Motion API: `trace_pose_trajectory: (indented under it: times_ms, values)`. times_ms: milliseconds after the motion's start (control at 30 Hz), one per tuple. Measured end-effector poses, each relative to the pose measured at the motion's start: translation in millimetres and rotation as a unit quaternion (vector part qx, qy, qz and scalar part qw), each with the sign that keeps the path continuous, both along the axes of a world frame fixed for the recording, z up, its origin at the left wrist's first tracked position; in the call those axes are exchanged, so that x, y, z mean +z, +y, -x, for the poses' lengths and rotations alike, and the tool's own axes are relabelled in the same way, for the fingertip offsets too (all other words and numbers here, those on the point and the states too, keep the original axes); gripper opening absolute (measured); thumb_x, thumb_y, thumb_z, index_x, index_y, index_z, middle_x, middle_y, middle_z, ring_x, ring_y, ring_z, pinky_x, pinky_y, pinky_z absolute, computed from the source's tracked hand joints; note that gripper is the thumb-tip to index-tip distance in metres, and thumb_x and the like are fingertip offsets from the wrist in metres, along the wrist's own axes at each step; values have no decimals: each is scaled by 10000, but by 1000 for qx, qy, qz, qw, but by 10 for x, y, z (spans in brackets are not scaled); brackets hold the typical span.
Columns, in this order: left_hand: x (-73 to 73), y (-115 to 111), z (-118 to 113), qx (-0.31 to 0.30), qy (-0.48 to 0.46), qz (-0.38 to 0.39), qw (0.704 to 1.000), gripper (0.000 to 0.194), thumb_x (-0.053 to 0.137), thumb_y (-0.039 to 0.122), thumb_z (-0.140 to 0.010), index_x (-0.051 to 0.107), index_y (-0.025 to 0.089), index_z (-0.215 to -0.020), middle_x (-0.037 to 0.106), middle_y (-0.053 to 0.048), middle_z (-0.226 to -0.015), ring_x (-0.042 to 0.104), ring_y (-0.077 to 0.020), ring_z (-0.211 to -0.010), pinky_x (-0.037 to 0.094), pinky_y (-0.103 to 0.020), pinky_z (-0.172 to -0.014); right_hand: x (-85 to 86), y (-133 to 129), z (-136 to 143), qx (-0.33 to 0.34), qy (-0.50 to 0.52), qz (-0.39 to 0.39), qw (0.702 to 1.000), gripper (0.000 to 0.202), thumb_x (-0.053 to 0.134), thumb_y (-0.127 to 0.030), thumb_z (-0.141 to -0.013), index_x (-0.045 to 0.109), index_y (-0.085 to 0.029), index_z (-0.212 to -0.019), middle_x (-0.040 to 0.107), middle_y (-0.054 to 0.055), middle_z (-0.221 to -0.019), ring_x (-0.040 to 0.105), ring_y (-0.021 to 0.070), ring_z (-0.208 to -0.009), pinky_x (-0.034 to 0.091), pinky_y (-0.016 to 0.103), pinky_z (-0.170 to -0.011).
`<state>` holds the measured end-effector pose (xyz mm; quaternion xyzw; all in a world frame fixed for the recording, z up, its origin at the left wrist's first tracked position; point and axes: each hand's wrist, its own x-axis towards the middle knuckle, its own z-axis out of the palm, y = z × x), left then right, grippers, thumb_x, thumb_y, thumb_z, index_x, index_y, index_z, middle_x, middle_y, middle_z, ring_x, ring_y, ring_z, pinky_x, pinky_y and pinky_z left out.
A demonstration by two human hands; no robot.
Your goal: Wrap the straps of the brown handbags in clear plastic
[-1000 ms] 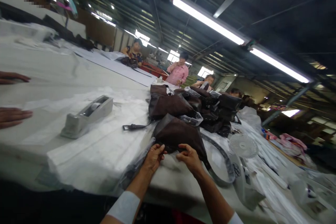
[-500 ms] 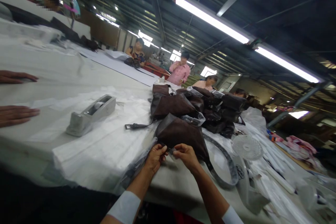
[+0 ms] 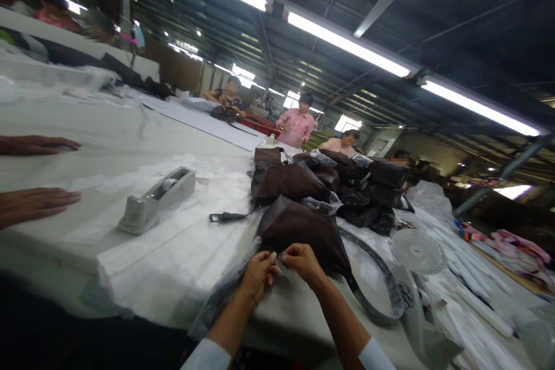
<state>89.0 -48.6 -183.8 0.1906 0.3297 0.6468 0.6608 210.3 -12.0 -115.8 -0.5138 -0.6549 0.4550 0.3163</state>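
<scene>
A dark brown leather bag (image 3: pixel 299 231) lies at the table's front edge, right before me. My left hand (image 3: pixel 260 273) is closed in a pinch at its lower edge. Opposite it, my right hand (image 3: pixel 302 263) pinches too, fingertips a short gap from the left ones. What the fingers hold is too small and dark to name. A plastic-wrapped strap (image 3: pixel 381 300) curves out from the bag's right side. Clear plastic film (image 3: pixel 223 289) runs beside my left forearm. Behind the bag, another strap end with a buckle (image 3: pixel 225 217) lies on white sheets.
More brown bags (image 3: pixel 368 191) are piled behind. A tape dispenser (image 3: pixel 158 199) stands left; a second dispenser (image 3: pixel 422 315) and a small white fan (image 3: pixel 418 251) are right. Another person's hands (image 3: pixel 39 205) rest flat on the table (image 3: pixel 99 156) at far left. Several people work further back.
The view has shifted slightly, so things sit a little lower in the picture. Both my hands keep pinching at the bag's lower edge. A person in pink has lowered a hand from the face.
</scene>
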Motion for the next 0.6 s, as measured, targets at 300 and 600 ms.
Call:
trace_pose_trajectory:
  times_ms: [300, 600]
  values:
    - [-29, -5, -74, 96, 77, 78, 989, 213, 701, 251, -630, 517, 143, -617, 530, 27, -419, 459, -79, -295, 198, -142, -267, -122, 112, 59, 16, -19, 13, 1000, 179, 673, -297, -586, 615, -129, -601, 565, -18, -471, 460, 85, -433, 350, 207, -437]
    - [0, 87, -40, 157, 36, 131, 978, 226, 645, 297, -724, 456, 176, -700, 511, 46, -522, 565, -111, -387, 217, -140, -274, -215, 228, 306, 0, -95, -41, 995, 137, 603, -244, -666, 660, -130, -615, 565, -8, -494, 477, 97, -469, 343, 211, -461]
